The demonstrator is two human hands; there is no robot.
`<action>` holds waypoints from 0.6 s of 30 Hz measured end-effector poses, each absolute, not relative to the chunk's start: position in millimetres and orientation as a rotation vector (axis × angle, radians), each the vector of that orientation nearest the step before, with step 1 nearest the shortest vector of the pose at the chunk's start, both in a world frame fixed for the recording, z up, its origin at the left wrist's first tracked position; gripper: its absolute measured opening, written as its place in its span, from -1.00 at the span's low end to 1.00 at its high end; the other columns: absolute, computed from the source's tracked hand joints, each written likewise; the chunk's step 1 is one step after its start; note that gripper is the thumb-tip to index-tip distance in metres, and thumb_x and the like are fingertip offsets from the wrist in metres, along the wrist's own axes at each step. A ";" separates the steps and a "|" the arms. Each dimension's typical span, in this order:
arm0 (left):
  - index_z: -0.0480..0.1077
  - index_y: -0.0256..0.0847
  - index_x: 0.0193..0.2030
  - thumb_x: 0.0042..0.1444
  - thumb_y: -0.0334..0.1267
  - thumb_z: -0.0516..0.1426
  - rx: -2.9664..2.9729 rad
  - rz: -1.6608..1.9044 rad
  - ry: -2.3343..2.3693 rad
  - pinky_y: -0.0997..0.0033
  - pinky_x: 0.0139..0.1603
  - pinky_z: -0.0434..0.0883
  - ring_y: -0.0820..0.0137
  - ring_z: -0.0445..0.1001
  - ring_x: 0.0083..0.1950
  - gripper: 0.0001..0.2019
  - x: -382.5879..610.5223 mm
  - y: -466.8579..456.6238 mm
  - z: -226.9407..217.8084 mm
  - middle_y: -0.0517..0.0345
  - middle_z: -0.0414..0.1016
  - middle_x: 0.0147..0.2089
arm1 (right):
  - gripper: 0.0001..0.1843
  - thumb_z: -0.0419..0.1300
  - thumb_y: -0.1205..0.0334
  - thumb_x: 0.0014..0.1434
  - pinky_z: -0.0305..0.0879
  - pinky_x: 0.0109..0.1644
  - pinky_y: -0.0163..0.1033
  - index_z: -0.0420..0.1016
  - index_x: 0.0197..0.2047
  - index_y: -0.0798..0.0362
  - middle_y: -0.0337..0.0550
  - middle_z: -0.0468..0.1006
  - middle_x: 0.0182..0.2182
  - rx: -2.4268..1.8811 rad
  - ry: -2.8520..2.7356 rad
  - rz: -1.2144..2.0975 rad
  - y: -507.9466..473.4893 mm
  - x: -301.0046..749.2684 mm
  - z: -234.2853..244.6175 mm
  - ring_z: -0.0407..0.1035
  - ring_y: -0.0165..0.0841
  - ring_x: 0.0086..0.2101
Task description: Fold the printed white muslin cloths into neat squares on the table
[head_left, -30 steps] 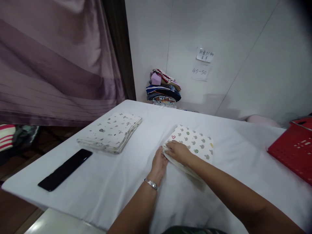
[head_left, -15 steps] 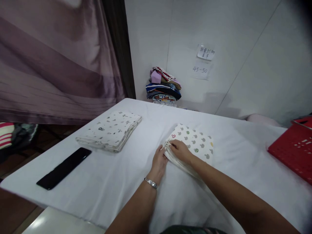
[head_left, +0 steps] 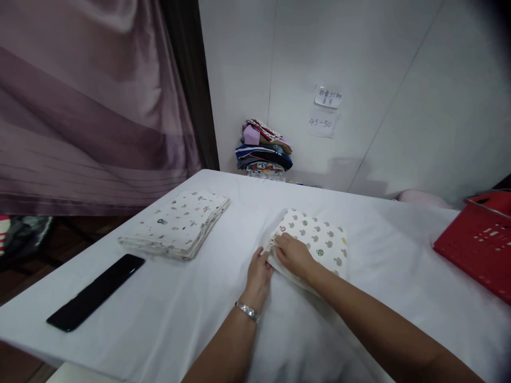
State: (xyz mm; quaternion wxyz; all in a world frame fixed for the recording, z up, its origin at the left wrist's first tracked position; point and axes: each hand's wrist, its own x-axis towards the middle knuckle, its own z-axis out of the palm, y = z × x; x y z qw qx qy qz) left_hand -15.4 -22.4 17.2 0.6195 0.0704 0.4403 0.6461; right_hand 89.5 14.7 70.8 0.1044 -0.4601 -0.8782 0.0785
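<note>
**White surface, two hands at a folded cloth's corner**

White sheeting covers the surface [head_left: 191,314], with a pale wall and a mauve curtain [head_left: 80,117] behind it. The spotted cloth [head_left: 321,240] lies folded flat near the middle of the surface, between a second cloth [head_left: 179,223] toward the left edge and a red basket [head_left: 479,247] at the right edge. The right hand [head_left: 294,256] rests on the cloth's near left corner, its fingers [head_left: 280,243] bent over the stacked layers and clamped on them. The left hand [head_left: 259,272] meets the same edge from the side.

To do this well, I would keep the right palm pressing down so the layers cannot slide. The left hand should nudge the edges flush rather than tug them. Loose sheeting below may wrinkle and drag the stack askew, so small, low moves seem best.

The left fingertips are tucked against the edge under the right hand, so I cannot tell whether they pinch or only touch it. The right arm covers the cloth's near edge, and how many layers it has is unclear. The basket is cut off by the frame. The wall notes [head_left: 327,98] are too small to read in full, and the clothes pile [head_left: 264,153] at the far edge is a jumble. A dark phone [head_left: 96,291] lies near the left corner.
</note>
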 end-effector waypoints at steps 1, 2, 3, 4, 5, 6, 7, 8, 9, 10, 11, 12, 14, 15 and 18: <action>0.16 -0.25 0.14 0.07 -0.44 0.11 0.154 1.497 1.027 0.43 -0.21 0.44 0.45 0.49 -0.33 -0.53 -15.0 -22.1 16.5 0.05 0.50 -0.27 | -0.79 -0.07 0.30 0.25 0.20 -0.23 -0.28 0.35 -0.13 0.09 -0.06 0.41 -0.18 -1.365 -2.619 0.198 12.8 87.4 70.9 0.34 -0.32 -0.24; 0.19 -0.25 0.13 0.08 -0.44 0.10 0.145 1.509 1.044 0.46 -0.24 0.43 0.49 0.46 -0.39 -0.56 -14.7 -21.9 16.0 0.11 0.48 -0.33 | -0.77 -0.07 0.32 0.25 0.21 -0.25 -0.27 0.35 -0.11 0.10 -0.04 0.41 -0.18 -1.373 -2.660 0.163 10.8 84.5 70.4 0.35 -0.30 -0.24; 0.21 -0.25 0.11 0.09 -0.45 0.09 0.135 1.521 1.056 0.49 -0.28 0.42 0.53 0.43 -0.44 -0.59 -14.5 -21.9 15.8 0.17 0.46 -0.39 | -0.76 -0.07 0.33 0.24 0.22 -0.27 -0.26 0.35 -0.10 0.12 -0.03 0.41 -0.18 -1.384 -2.701 0.126 9.1 81.4 69.3 0.35 -0.29 -0.25; 0.25 -0.25 0.08 0.09 -0.45 0.08 0.126 1.533 1.059 0.51 -0.30 0.41 0.55 0.40 -0.47 -0.62 -14.4 -22.1 16.0 0.20 0.44 -0.42 | -0.76 -0.07 0.34 0.23 0.23 -0.30 -0.26 0.35 -0.09 0.13 -0.01 0.40 -0.18 -1.395 -2.735 0.088 7.6 78.3 67.9 0.36 -0.27 -0.26; 0.28 -0.26 0.04 0.09 -0.44 0.08 0.123 1.542 1.045 0.52 -0.31 0.41 0.56 0.40 -0.48 -0.66 -14.5 -22.2 16.8 0.21 0.43 -0.43 | -0.75 -0.06 0.35 0.23 0.23 -0.32 -0.25 0.36 -0.09 0.14 0.00 0.40 -0.18 -1.400 -2.760 0.052 6.4 75.6 66.4 0.36 -0.26 -0.26; 0.32 -0.29 -0.01 0.10 -0.42 0.08 0.121 1.541 1.019 0.52 -0.30 0.41 0.55 0.41 -0.46 -0.71 -14.8 -22.5 18.1 0.18 0.44 -0.41 | -0.75 -0.06 0.35 0.22 0.24 -0.33 -0.25 0.36 -0.09 0.15 0.00 0.40 -0.18 -1.395 -2.775 0.019 5.3 73.4 64.7 0.36 -0.25 -0.27; 0.35 -0.31 -0.06 0.11 -0.37 0.08 0.121 1.531 0.987 0.51 -0.29 0.41 0.52 0.43 -0.43 -0.76 -15.3 -22.7 19.7 0.13 0.47 -0.38 | -0.75 -0.05 0.35 0.22 0.25 -0.33 -0.25 0.36 -0.09 0.15 0.00 0.39 -0.19 -1.381 -2.782 -0.006 4.3 72.0 63.1 0.35 -0.24 -0.27; 0.38 -0.33 -0.11 0.13 -0.30 0.08 0.125 1.513 0.957 0.49 -0.27 0.42 0.49 0.45 -0.39 -0.78 -15.7 -22.9 21.5 0.08 0.48 -0.35 | -0.76 -0.04 0.35 0.21 0.25 -0.33 -0.24 0.37 -0.09 0.14 0.01 0.39 -0.19 -1.363 -2.782 -0.025 2.9 71.5 61.6 0.35 -0.23 -0.26; 0.39 -0.35 -0.14 0.15 -0.21 0.08 0.134 1.491 0.934 0.47 -0.26 0.42 0.46 0.46 -0.36 -0.76 -16.2 -23.1 23.1 0.04 0.49 -0.32 | -0.75 -0.02 0.34 0.21 0.26 -0.32 -0.23 0.36 -0.08 0.14 0.01 0.39 -0.18 -1.340 -2.780 -0.035 1.1 71.6 60.1 0.34 -0.23 -0.25; 0.40 -0.35 -0.16 0.15 -0.14 0.08 0.158 1.480 0.918 0.45 -0.25 0.43 0.44 0.47 -0.35 -0.71 -16.5 -23.2 24.2 0.02 0.50 -0.32 | -0.74 0.00 0.34 0.19 0.27 -0.31 -0.22 0.35 -0.05 0.14 0.02 0.39 -0.17 -1.316 -2.775 -0.037 -1.3 72.4 58.9 0.33 -0.22 -0.24; 0.40 -0.35 -0.16 0.13 -0.11 0.10 0.188 1.482 0.911 0.45 -0.25 0.43 0.43 0.47 -0.35 -0.69 -16.6 -23.2 24.8 0.02 0.50 -0.32 | -0.71 0.01 0.34 0.18 0.27 -0.28 -0.21 0.34 -0.02 0.14 0.02 0.38 -0.16 -1.288 -2.770 -0.033 -4.3 73.8 58.1 0.32 -0.22 -0.23; 0.40 -0.34 -0.14 0.10 -0.13 0.14 0.221 1.493 0.918 0.46 -0.25 0.42 0.44 0.47 -0.35 -0.69 -16.6 -23.0 24.6 0.05 0.50 -0.33 | -0.68 0.03 0.35 0.17 0.28 -0.24 -0.18 0.33 0.01 0.15 0.03 0.39 -0.15 -1.256 -2.766 -0.022 -7.7 75.9 57.7 0.31 -0.21 -0.21; 0.36 -0.32 -0.06 0.04 -0.25 0.20 0.269 1.521 0.969 0.48 -0.27 0.41 0.47 0.46 -0.38 -0.68 -16.4 -22.5 22.9 0.10 0.49 -0.35 | -0.64 0.04 0.35 0.16 0.28 -0.16 -0.15 0.32 0.05 0.16 0.03 0.40 -0.15 -1.173 -2.749 0.030 -14.8 83.0 59.4 0.29 -0.20 -0.18; 0.33 -0.31 -0.02 0.02 -0.32 0.20 0.275 1.528 1.006 0.48 -0.27 0.41 0.48 0.46 -0.39 -0.64 -16.2 -22.1 21.8 0.11 0.49 -0.35 | -0.64 0.04 0.35 0.16 0.28 -0.12 -0.14 0.33 0.05 0.15 0.01 0.42 -0.14 -1.119 -2.735 0.076 -17.8 88.4 61.6 0.29 -0.21 -0.16; 0.25 -0.29 0.09 0.03 -0.40 0.15 0.269 1.501 1.089 0.44 -0.25 0.42 0.46 0.47 -0.36 -0.56 -16.6 -21.5 20.0 0.05 0.50 -0.26 | -0.68 0.02 0.35 0.18 0.28 -0.02 -0.19 0.40 -0.01 0.05 -0.06 0.45 -0.08 -0.966 -2.651 0.254 -22.0 113.5 72.2 0.31 -0.28 -0.08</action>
